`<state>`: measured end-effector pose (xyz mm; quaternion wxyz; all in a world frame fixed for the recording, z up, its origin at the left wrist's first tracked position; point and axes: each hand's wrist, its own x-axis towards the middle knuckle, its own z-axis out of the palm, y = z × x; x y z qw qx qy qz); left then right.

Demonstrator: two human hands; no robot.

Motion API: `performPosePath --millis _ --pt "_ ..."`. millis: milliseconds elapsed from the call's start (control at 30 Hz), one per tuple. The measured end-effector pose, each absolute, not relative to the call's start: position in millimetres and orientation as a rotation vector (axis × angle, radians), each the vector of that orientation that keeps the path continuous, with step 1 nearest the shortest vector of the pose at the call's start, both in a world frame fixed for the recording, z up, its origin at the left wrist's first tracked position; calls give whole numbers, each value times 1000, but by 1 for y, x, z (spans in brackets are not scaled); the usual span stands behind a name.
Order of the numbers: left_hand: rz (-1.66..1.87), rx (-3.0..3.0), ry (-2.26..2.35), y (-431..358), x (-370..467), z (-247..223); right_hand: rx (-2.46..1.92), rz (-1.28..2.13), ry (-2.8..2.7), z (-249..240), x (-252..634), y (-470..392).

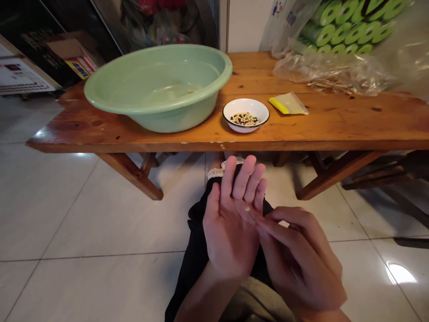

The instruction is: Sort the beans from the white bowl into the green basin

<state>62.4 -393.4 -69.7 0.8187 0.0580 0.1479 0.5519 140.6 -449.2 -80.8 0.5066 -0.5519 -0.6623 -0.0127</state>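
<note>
My left hand (234,223) is held palm up over my lap, fingers stretched out and slightly apart. A small pale bead (247,208) shows against the palm, just below the fingers. Whether it rests on the skin or sits on the tip of a thin strand is unclear. From the right, my right hand (301,250) reaches in with its fingers pinched together close to the palm. A faint thin line runs from the bead toward those fingertips, too fine to name.
On the wooden bench (321,129) stand a large green basin (174,118) and a small white bowl (246,127) of mixed beads. Beside them lies a yellow-edged packet (288,103). Clear plastic (335,74) with green rolls (351,33) fills the back right.
</note>
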Motion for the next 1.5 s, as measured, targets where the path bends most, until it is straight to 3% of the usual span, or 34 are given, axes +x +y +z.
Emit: performPosePath --millis 433,733,1167,1500 --pt "1305 987 801 -392 61 -69 -1190 -256 -1385 -96 146 -425" --pt "1267 2010 1150 -306 73 -53 -1207 -73 -1399 -81 179 -334" --pt "938 2431 1499 -221 103 -41 -1582 5 -1573 -76 211 -239" --pt "1024 2408 1407 -203 101 -48 -1600 148 -1650 -80 219 -229"
